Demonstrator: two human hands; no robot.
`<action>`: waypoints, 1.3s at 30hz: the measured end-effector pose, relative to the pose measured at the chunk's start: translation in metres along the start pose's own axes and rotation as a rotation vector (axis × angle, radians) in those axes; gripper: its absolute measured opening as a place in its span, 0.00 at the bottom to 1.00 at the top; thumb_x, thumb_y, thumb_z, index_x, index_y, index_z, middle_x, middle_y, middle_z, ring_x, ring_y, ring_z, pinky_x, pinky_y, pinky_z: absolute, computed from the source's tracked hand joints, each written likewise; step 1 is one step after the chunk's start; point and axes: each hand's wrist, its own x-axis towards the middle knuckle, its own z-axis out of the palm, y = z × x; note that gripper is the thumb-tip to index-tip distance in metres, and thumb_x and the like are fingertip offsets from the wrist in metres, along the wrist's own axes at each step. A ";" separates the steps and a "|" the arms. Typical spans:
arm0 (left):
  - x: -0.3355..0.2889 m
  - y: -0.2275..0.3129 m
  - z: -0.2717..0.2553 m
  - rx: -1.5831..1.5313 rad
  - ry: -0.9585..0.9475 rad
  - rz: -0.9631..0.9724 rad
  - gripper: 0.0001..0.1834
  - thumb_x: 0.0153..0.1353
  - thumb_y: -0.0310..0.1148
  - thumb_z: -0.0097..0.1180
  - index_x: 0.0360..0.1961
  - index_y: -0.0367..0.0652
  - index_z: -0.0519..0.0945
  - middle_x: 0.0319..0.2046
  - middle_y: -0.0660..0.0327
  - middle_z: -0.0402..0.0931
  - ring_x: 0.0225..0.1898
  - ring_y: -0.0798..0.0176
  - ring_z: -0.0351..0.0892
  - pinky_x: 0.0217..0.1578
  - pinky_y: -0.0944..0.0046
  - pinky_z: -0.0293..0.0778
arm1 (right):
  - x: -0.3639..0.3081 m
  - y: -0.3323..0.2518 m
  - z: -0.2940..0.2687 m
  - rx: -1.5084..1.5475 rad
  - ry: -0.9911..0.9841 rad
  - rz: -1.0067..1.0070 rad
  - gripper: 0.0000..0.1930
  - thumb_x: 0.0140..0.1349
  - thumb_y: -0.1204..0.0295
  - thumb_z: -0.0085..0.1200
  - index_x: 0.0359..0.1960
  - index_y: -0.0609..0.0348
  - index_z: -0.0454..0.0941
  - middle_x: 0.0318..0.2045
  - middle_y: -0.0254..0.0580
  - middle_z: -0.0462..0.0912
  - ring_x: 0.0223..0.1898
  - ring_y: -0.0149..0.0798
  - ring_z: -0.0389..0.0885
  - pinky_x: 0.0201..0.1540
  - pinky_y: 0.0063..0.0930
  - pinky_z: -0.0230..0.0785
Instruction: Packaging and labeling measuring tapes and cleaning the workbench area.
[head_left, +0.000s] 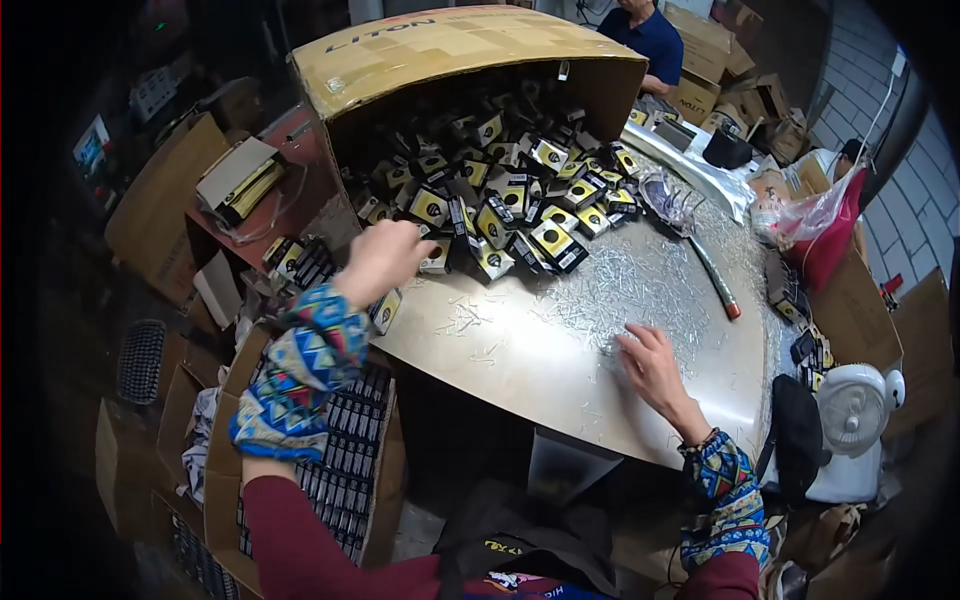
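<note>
My left hand [385, 262], slightly smeared, is above the table's left edge with its fingers bent toward the nearest small black-and-yellow boxes [435, 257]. Whether it grips anything does not show. A single small box [385, 311] stands just under that wrist. Over on the right, my right hand [655, 372] hovers low at the near side of a spread of tiny clear pieces [640, 290]. Its fingers are loosely bent and apart, with nothing visible between them. Patterned blue sleeve covers [300, 370] are on both forearms.
A large carton [460, 50] lies on its side, small boxes spilling onto the metal table [500, 355]. Below left, an open carton [385, 470] holds rows of packed boxes. A black tube with a red end [715, 280], a white fan [853, 410] and another person [655, 45] are rightward.
</note>
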 end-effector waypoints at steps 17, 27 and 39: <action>0.064 0.014 0.039 -0.082 0.446 0.515 0.16 0.57 0.30 0.55 0.47 0.40 0.76 0.38 0.52 0.79 0.45 0.51 0.76 0.44 0.57 0.71 | -0.067 -0.040 -0.013 -0.017 0.023 0.131 0.15 0.57 0.76 0.58 0.47 0.59 0.79 0.52 0.50 0.77 0.54 0.53 0.72 0.55 0.41 0.67; -0.116 0.084 0.052 -1.559 -0.046 -0.210 0.16 0.71 0.38 0.45 0.53 0.38 0.73 0.42 0.64 0.77 0.42 0.72 0.77 0.41 0.72 0.75 | -0.068 -0.009 0.017 -0.166 -0.117 0.180 0.18 0.68 0.64 0.48 0.58 0.49 0.74 0.62 0.49 0.70 0.65 0.62 0.60 0.67 0.53 0.52; -0.281 0.100 0.204 -1.908 -0.469 -0.568 0.12 0.71 0.39 0.45 0.53 0.52 0.69 0.47 0.62 0.73 0.49 0.58 0.78 0.40 0.42 0.80 | -0.063 0.014 0.023 0.032 -0.030 0.309 0.26 0.72 0.58 0.39 0.66 0.58 0.60 0.67 0.62 0.57 0.70 0.58 0.52 0.69 0.51 0.47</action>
